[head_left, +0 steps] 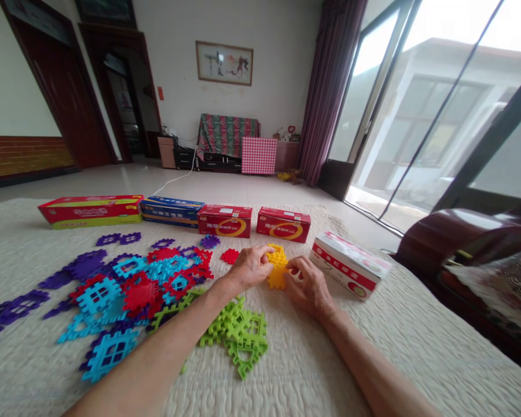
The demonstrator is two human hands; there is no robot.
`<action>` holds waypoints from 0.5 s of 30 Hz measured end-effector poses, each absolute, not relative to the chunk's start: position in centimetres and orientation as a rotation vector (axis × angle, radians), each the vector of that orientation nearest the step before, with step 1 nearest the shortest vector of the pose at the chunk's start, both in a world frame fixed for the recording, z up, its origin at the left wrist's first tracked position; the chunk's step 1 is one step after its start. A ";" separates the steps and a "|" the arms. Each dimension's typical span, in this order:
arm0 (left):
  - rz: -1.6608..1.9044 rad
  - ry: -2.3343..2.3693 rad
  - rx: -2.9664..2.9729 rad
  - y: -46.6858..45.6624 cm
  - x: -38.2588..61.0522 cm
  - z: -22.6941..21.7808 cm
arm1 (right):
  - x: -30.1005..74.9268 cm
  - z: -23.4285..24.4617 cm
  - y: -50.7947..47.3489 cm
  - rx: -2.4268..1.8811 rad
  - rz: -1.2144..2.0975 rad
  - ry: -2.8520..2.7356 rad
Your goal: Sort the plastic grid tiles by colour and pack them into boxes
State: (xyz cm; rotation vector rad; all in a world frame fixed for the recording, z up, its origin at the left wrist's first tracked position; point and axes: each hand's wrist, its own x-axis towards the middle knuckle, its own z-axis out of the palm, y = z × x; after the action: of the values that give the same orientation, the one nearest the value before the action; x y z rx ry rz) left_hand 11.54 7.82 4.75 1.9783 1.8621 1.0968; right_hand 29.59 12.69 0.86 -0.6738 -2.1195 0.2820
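Observation:
Several yellow interlocking plastic pieces (277,277) lie together on the quilted cover, between my two hands. My left hand (252,266) is closed, thumb and forefinger pinching the left side of the upper yellow pieces. On their right side, my right hand (309,285) has curled fingers, with the fingertips at the edge of the yellow pieces. Under and beside my left forearm lies a pile of green pieces (245,327). Farther left, light blue pieces (99,295), red pieces (141,294) and purple pieces (84,264) are heaped and scattered. A single red piece (230,256) lies just left of my left hand.
Along the far edge stand a red-green box (91,212), a blue box (172,212) and two red boxes (224,222), (283,225). A white-and-red box (349,265) sits right of my right hand. Dark wooden furniture (469,243) is at the right.

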 end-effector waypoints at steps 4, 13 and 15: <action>1.217 1.891 1.867 7.8 10.9 6.1 | 29.7 0.8 12.9 -0.722 0.255 -2.036; 1.194 1.944 1.894 7.0 6.8 6.6 | 29.4 0.7 13.1 -0.803 0.122 -2.009; 1.222 2.025 1.843 5.2 5.4 6.4 | 29.6 0.7 12.7 -0.793 0.080 -2.045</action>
State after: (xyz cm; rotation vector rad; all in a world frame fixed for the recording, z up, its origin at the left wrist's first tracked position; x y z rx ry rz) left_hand 5.38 5.21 6.44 1.8429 2.0246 1.2218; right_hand 29.58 12.71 0.74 -0.7929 -2.0452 0.0798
